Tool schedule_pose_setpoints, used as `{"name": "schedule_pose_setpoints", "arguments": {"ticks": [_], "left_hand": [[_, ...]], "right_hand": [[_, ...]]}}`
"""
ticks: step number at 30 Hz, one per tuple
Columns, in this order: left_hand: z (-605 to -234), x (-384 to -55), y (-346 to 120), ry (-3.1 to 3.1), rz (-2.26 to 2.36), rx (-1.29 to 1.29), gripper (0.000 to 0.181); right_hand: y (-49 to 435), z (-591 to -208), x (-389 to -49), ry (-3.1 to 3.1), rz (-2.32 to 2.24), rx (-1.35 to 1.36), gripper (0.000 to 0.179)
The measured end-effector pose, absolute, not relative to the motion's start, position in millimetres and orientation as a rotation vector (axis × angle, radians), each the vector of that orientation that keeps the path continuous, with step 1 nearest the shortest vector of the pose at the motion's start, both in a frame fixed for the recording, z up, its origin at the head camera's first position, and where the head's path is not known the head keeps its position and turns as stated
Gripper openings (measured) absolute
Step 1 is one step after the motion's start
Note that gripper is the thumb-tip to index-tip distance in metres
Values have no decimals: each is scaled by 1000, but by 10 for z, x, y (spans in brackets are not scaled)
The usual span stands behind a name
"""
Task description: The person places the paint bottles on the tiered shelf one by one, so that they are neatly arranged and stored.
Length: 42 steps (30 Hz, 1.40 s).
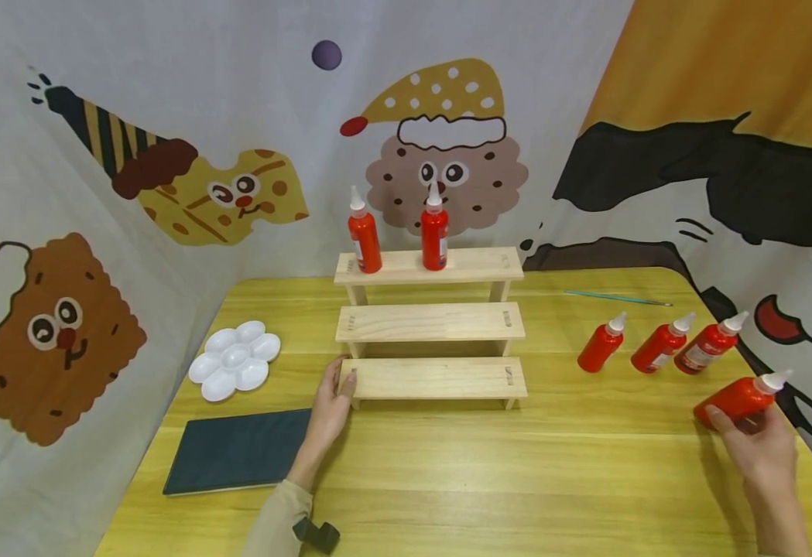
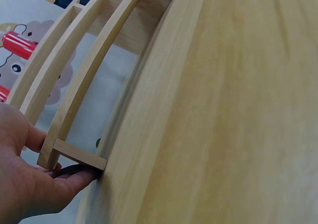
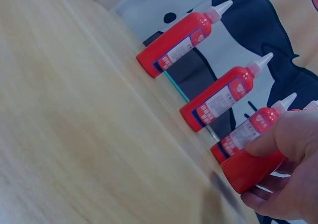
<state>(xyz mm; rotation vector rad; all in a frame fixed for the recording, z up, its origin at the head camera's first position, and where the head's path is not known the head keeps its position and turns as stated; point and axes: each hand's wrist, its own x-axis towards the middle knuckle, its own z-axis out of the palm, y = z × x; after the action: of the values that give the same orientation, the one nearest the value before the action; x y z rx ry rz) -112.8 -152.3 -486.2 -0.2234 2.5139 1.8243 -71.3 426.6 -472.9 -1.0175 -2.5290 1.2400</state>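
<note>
A three-step wooden display rack (image 1: 433, 379) stands mid-table. At the left end of its lowest step, my left hand (image 1: 329, 410) grips the wood; the left wrist view shows thumb and fingers around that end (image 2: 48, 152). Over at the right edge of the table, my right hand (image 1: 764, 452) holds a red paint bottle (image 1: 733, 398) with a white nozzle, tilted to the right. In the right wrist view, the thumb and fingers wrap the held bottle (image 3: 251, 169) and hide its upper part. Two similar red bottles (image 1: 435, 236) stand on the top step.
Three more red bottles (image 1: 656, 348) stand in a row right of the rack, a thin teal paintbrush (image 1: 618, 298) behind them. To the left lie a white flower-shaped palette (image 1: 234, 357) and a dark flat board (image 1: 238, 452). A printed cloth (image 1: 238, 77) hangs behind the table.
</note>
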Motion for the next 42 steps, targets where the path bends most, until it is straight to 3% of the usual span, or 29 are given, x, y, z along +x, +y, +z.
{"name": "schedule_pose_setpoints", "arguments": {"ticks": [16, 28, 42], "left_hand": [[-4855, -1117, -1521, 2507, 1849, -216, 55], [-4862, -1101, -1513, 2484, 1884, -208, 56], [-4836, -1105, -1516, 2487, 1866, -216, 56]], "right_hand": [[3983, -4285, -753, -2530, 1158, -940, 67], [3664, -3890, -840, -2586, 1129, -570, 65], [3224, -3416, -1267, -2580, 1113, -140, 58]]}}
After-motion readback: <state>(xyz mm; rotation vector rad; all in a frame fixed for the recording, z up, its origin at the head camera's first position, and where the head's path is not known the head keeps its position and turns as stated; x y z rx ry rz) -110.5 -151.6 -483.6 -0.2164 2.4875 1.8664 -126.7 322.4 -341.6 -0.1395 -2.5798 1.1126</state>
